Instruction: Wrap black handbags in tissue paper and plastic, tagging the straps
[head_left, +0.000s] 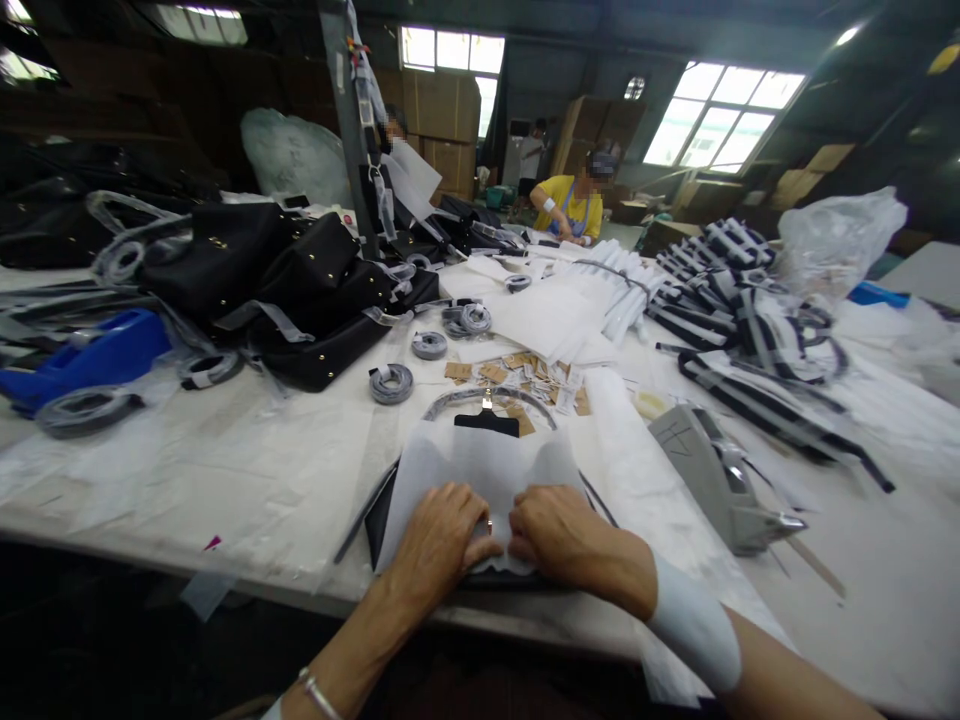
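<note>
A black bag point(381, 525) lies at the table's near edge with a sheet of white tissue paper point(491, 465) spread over it. On the left part of the sheet, my left hand point(442, 525) is closed, its fingers curled down onto the paper. My right hand point(559, 530) is bent the same way a short gap to the right, fingertips tucked under and hidden. The paper puckers between both hands. Beyond the sheet, a black tab with a metal clasp point(487, 402) and a wrapped curved handle point(450, 397) stick out.
Black bags point(300, 290) and a blue tape dispenser point(97, 355) are at left. Coiled wrapped straps point(391, 383) and brown tags point(540, 375) lie ahead. A grey tape dispenser point(712, 480) and wrapped black straps point(750, 310) sit right. A co-worker in yellow point(574, 205) works across the table.
</note>
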